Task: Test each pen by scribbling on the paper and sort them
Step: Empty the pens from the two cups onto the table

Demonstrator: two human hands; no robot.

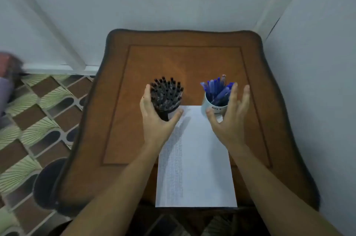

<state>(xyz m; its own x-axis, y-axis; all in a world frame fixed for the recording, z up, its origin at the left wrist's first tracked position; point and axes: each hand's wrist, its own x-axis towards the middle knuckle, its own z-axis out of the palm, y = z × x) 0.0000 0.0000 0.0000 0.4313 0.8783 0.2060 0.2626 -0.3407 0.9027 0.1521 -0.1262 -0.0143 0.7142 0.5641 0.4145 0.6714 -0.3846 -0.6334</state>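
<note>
On the brown wooden table we see the left hand curled around a dark holder crammed with black-capped pens, its base hidden by the palm, while the right hand hovers with fingers spread wide beside a white mug of blue pens. The mug's lettering is too blurred to read. The white sheet of paper lies between the forearms, bearing what appear to be faint scribble columns.
</note>
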